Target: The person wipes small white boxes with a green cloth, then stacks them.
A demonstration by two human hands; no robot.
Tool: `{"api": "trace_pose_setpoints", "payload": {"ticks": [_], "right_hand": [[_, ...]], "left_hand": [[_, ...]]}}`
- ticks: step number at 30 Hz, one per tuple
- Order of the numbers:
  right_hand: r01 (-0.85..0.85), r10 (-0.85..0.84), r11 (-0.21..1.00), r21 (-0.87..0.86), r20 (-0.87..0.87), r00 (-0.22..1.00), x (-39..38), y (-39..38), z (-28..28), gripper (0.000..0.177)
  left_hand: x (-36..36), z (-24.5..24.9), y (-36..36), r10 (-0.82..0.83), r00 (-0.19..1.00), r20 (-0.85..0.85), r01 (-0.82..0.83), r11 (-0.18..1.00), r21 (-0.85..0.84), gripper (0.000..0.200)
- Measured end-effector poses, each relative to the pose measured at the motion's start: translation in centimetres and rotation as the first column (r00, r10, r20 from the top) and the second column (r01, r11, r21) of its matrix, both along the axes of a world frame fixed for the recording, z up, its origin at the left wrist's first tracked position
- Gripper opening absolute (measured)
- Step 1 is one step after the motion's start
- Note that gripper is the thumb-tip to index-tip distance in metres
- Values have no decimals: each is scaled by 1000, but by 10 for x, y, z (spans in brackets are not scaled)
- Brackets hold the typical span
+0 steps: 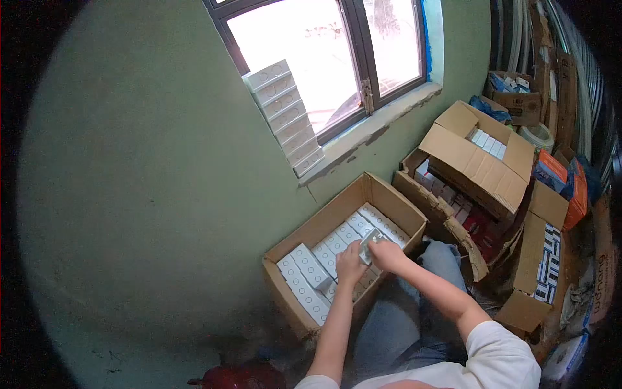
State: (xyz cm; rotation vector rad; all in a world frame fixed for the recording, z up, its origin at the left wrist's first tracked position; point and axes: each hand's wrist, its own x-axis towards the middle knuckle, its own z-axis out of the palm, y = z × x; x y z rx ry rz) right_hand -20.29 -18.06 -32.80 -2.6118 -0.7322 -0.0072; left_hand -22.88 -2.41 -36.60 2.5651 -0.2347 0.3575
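Over the open cardboard box (291, 318) in front of me, my left hand (350, 264) and my right hand (387, 255) are close together. Both have their fingers closed on a small pale box (368, 241), held tilted between them; the fingers cover part of it. Inside the carton lie rows of white boxes (299, 285) with round marks on their faces. One white block (311, 266) sits higher than the rows around it.
A stack of similar white boxes (285, 117) leans in the window corner on the sill (389, 120). To the right stand an open carton (479, 155) with white boxes, a torn carton (447, 223) and another carton (528, 285). The green wall (142, 194) rises on the left.
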Motion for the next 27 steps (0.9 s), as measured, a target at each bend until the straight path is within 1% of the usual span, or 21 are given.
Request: {"api": "trace_pose_setpoints", "payload": {"ticks": [1,2,3,5,8,11,14,17,18,20,21,23,24,27], "right_hand": [[-26,30,999,33,-114,993,-2,2,6,32],[-36,71,985,168,-206,976,1,2,-3,34],[42,33,960,276,-263,964,5,4,-12,37],[210,-20,862,462,-383,924,10,8,-28,42],[390,-75,793,467,-561,824,21,7,-34,37],[306,-62,792,529,-429,901,25,6,-42,37],[509,-119,696,507,-617,778,26,12,-38,36],[533,-180,638,556,-566,805,25,19,-41,34],[442,-145,672,594,-480,865,21,23,-36,33],[247,-64,727,641,-295,953,11,26,-26,31],[188,-40,786,589,-255,966,7,26,-19,31],[69,19,882,465,-183,983,0,26,-5,30],[82,14,891,447,-208,978,-3,26,-2,27],[34,31,903,428,-144,989,-3,22,8,21]], "left_hand": [[-1,0,-1,-3,1000,-6,3,1000,1,64],[-1,0,-2,-6,1000,-9,6,1000,3,62],[-1,0,-2,-8,1000,-9,8,1000,5,61],[4,-7,2,13,1000,11,-13,1000,-6,59],[5,-10,2,30,999,24,-29,999,-28,57],[5,-10,1,38,999,28,-37,998,-50,58],[4,0,0,37,999,27,-35,997,-71,64],[4,-1,2,60,998,4,-60,997,-44,73],[4,-2,3,73,997,-7,-73,997,-26,76],[4,-5,6,27,1000,15,-27,999,-32,74],[4,-6,7,4,1000,29,-3,999,-36,73],[5,-9,7,32,999,26,-32,999,-5,72],[6,-13,7,45,999,25,-46,999,12,71],[10,-17,6,32,998,49,-37,995,97,70]]}}
